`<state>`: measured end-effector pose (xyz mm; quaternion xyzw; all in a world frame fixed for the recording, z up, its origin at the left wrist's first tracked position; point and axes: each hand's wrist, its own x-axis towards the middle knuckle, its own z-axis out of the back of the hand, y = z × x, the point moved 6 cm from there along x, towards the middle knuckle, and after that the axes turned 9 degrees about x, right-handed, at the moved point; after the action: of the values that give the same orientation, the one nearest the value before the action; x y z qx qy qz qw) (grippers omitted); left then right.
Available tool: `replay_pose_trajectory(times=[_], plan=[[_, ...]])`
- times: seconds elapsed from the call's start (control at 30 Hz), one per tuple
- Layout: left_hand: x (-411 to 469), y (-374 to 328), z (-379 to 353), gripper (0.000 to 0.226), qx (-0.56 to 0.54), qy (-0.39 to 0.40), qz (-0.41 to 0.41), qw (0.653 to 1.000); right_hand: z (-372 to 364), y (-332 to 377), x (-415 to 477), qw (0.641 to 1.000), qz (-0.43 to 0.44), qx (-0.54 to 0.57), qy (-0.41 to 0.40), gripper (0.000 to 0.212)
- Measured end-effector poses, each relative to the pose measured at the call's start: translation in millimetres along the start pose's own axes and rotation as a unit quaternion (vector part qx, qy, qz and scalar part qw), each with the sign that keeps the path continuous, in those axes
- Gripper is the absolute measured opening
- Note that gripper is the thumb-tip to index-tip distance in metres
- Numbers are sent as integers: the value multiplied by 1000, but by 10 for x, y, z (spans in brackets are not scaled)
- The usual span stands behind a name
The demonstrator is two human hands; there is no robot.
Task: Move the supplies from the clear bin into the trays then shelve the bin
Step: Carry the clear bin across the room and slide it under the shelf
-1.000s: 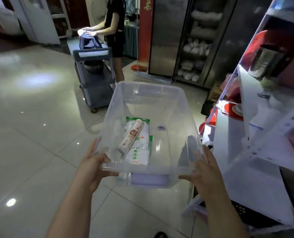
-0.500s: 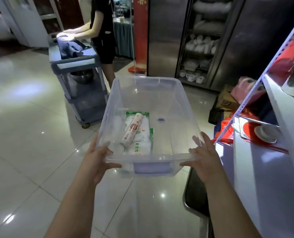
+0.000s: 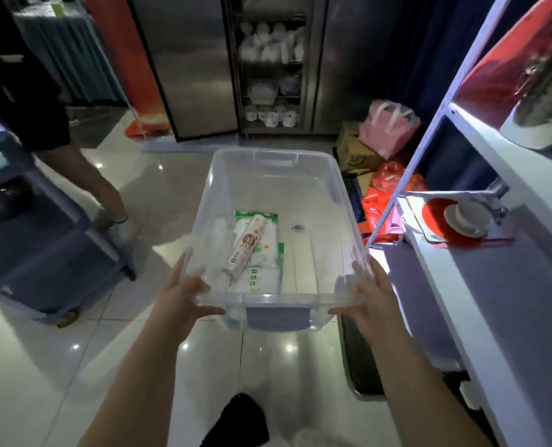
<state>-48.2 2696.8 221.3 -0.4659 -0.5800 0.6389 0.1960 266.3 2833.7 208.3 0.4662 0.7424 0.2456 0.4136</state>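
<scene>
I carry a clear plastic bin [image 3: 316,175] in the air in front of me, above the tiled floor. My left hand [image 3: 179,296] grips its near left corner, thumb over the rim. My right hand [image 3: 369,296] grips the near right corner the same way. Inside the bin lies a white roll with an orange label [image 3: 247,248] on top of flat white-and-green packs [image 3: 263,272]. A small dark item [image 3: 298,227] sits on the bin's floor to the right of them.
White metal shelving [image 3: 481,279] stands close on my right, holding a cup on a red saucer [image 3: 466,217]. A grey cart [image 3: 42,246] and a person's legs [image 3: 84,179] are on the left. Bags and boxes [image 3: 377,146] lie ahead by steel cabinets [image 3: 197,66].
The view has turned right and moved forward with the bin in both hands. The cart and the person slid to the left edge, and the shelving came nearer.
</scene>
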Motion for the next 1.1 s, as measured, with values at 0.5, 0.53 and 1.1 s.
replay_pose_trajectory(times=[0.5, 0.53, 1.1], plan=[[2646, 253, -1138, 68, 155, 276, 185, 930, 472, -765, 983, 952, -13, 179, -249, 80], [2764, 295, -1239, 72, 181, 286, 192, 921, 546, -831, 1055, 947, -20, 186, -260, 80], [4228, 896, -2646, 87, 567, 414, 256, 664, 965, -1540, 1580, 831, -35, 299, -469, 60]])
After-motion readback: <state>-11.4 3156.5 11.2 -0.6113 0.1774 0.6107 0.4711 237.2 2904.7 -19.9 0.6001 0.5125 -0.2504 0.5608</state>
